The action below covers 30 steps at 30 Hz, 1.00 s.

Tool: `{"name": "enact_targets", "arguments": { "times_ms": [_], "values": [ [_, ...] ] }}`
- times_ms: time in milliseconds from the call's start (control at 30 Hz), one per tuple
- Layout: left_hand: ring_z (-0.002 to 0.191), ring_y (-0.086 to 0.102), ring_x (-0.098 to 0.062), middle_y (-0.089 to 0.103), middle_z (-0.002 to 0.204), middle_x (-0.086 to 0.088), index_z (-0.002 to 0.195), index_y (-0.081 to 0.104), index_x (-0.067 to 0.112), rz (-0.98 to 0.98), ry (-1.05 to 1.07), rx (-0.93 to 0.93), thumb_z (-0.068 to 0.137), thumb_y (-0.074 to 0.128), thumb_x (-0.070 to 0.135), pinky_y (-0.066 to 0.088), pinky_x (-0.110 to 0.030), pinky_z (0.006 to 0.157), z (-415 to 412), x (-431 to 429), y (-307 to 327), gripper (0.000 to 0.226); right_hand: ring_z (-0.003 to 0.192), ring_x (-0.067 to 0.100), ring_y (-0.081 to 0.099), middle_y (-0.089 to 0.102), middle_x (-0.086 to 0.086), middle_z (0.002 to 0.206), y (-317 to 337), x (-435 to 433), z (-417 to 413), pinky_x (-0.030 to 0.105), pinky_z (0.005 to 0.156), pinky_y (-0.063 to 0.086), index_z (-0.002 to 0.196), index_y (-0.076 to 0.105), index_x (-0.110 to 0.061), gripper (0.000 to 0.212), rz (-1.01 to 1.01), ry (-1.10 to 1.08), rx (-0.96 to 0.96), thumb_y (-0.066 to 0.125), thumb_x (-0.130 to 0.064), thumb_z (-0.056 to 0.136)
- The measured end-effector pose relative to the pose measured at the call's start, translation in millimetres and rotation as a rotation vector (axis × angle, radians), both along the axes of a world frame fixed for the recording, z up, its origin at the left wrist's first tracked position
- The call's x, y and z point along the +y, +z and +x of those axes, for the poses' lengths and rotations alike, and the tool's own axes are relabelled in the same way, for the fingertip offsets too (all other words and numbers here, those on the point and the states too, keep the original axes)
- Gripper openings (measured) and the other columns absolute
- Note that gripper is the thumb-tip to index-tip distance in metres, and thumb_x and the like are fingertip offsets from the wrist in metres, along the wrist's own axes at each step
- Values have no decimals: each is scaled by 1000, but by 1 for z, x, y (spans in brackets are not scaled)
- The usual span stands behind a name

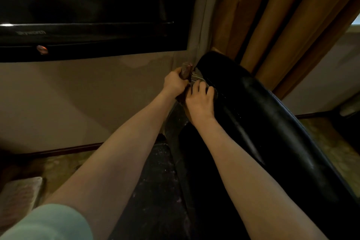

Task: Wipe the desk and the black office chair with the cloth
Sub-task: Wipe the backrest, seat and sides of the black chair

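- Beside the wall (78, 93), the left hand (173, 84) pinches the soft, limp cloth (186, 71) in its grip.
- The right hand (198, 99) curls its grip over the slick black office chair (253, 107) edge.

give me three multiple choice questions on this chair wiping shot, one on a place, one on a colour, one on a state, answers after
1. Where is the cloth?
A in the left hand
B in a bucket
C on a shelf

2. What colour is the curtain behind the black office chair?
A white
B golden brown
C blue

3. What is the right hand doing?
A hanging free
B pinching the curtain
C holding the chair's edge

Answers:
1 A, the left hand's fingers wrap round the bunched cloth beside the chair's top.
2 B, its folds hang golden brown behind the backrest.
3 C, its fingers curl over the chair's edge next to the left hand.
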<state>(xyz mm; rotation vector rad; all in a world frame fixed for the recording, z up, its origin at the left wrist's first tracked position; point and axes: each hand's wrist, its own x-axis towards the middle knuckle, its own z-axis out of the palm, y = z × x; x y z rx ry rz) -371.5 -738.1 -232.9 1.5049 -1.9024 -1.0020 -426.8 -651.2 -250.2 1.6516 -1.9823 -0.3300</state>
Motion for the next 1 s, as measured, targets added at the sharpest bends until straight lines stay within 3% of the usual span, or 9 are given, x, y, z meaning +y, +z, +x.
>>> {"name": "enact_targets", "arguments": {
  "times_ms": [167, 267, 433, 500, 533, 600, 667, 733, 1000],
  "values": [
    [113, 54, -30, 59, 123, -16, 125, 54, 8, 61, -26, -100, 92, 52, 14, 41, -29, 83, 14, -4, -30, 34, 121, 27, 42, 43, 16, 136, -33, -2, 13, 33, 96, 38, 132, 43, -3, 46, 136, 13, -80, 49, -27, 93],
    [111, 55, -31, 59, 122, -17, 125, 55, 7, 102, -26, -169, 93, 52, 16, 41, -29, 80, 22, -3, -50, 33, 98, 24, 50, 70, 5, 103, -50, 2, 23, 33, 82, 38, 93, 76, -15, 44, 56, 18, -158, 80, -38, 56],
    [112, 55, -34, 59, 123, -19, 127, 53, 8, 127, -30, -230, 92, 54, 20, 42, -33, 85, 25, -7, -72, 37, 69, 19, 56, 62, 12, 78, -57, -2, 29, 24, 58, 46, 63, 74, -2, 44, -4, 5, -306, 86, -29, 30],
    [111, 55, -34, 59, 122, -19, 127, 54, 9, 155, -29, -239, 92, 54, 22, 43, -33, 84, 27, -7, -82, 37, 67, 16, 60, 67, 8, 75, -71, -3, 32, 23, 58, 47, 63, 74, -3, 49, 31, 34, -360, 89, -32, 27],
    [112, 55, -34, 59, 123, -18, 127, 53, 9, 175, -28, -240, 92, 54, 21, 43, -33, 85, 29, -6, -88, 37, 70, 14, 62, 70, 5, 79, -73, -2, 34, 23, 62, 48, 69, 76, -5, 49, 87, 28, -330, 89, -36, 32],
    [115, 54, -33, 57, 126, -18, 130, 51, 9, 215, -29, -250, 93, 54, 20, 43, -33, 89, 33, -3, -101, 39, 95, 16, 61, 67, 5, 109, -79, 1, 36, 25, 81, 47, 97, 74, -10, 44, 215, 39, -228, 76, -40, 65],
    [116, 53, -33, 56, 128, -17, 132, 49, 10, 259, -41, -274, 94, 52, 21, 43, -34, 91, 38, -1, -116, 40, 125, 28, 40, 42, 15, 139, -98, 0, 33, 34, 103, 33, 128, 54, -3, 39, 366, 135, -237, 47, -21, 94],
    [115, 53, -33, 57, 127, -18, 132, 50, 10, 307, -61, -315, 95, 50, 23, 43, -34, 91, 42, 1, -129, 39, 131, 35, 26, 33, 18, 143, -102, 0, 34, 39, 108, 24, 131, 49, 0, 37, 458, 174, -270, 39, -12, 97],
    [115, 54, -32, 59, 125, -16, 129, 53, 12, 333, 43, -270, 95, 49, 23, 42, -33, 91, 45, 18, -131, 35, 134, 35, 23, 30, 17, 146, -98, 13, 30, 40, 110, 21, 134, 46, -3, 41, 472, 166, -353, 43, -11, 94]
  ]
}}
